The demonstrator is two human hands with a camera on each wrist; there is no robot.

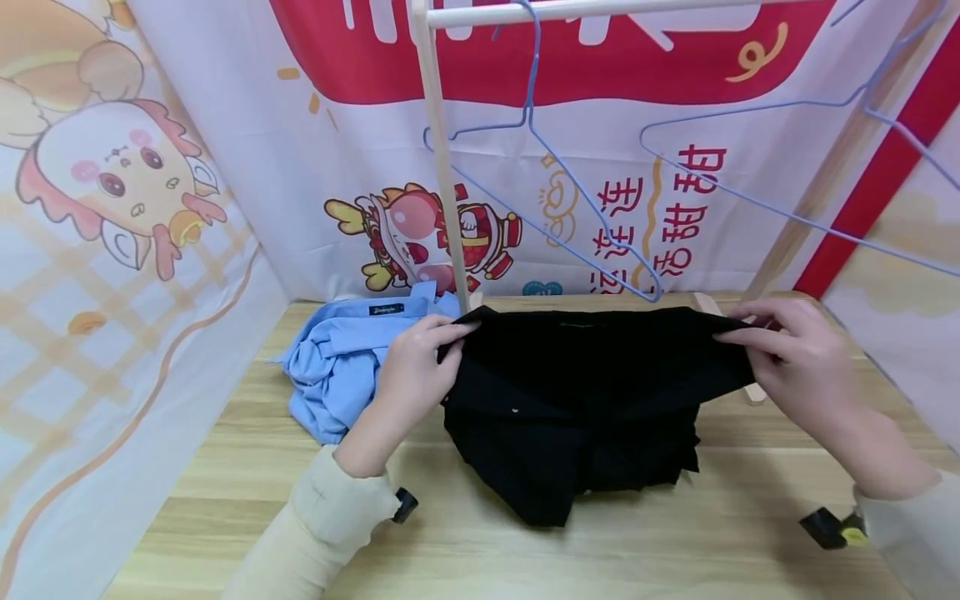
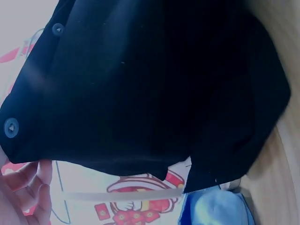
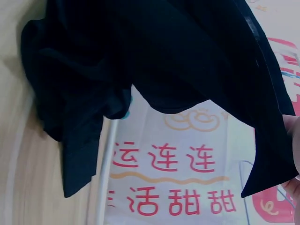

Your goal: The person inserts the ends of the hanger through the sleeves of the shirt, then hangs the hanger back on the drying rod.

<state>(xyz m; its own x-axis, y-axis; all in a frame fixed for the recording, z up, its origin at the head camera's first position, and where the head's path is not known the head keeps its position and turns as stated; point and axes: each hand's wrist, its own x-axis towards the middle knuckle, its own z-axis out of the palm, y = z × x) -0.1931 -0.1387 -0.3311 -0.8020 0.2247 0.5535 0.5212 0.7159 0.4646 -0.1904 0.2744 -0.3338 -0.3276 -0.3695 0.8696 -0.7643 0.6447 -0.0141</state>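
Note:
A black buttoned shirt [image 1: 592, 417] is held up by both hands above the wooden table, its lower folds hanging in a bunch. My left hand [image 1: 420, 358] pinches one end of its top edge between thumb and fingers. At the opposite end, my right hand [image 1: 798, 358] grips the same edge, keeping it stretched between them. Two buttons show on the shirt's edge [image 2: 28, 79] in the left wrist view. Part of the right hand [image 3: 293, 145] appears at the border of the right wrist view, beside a pointed black corner.
A crumpled light blue shirt [image 1: 337, 358] lies on the wooden table [image 1: 232, 492], left of the left hand. Behind stands a wooden rack [image 1: 442, 150], with blue wire hangers [image 1: 536, 125] on its rail. Printed cloth walls [image 1: 300, 192] enclose the table.

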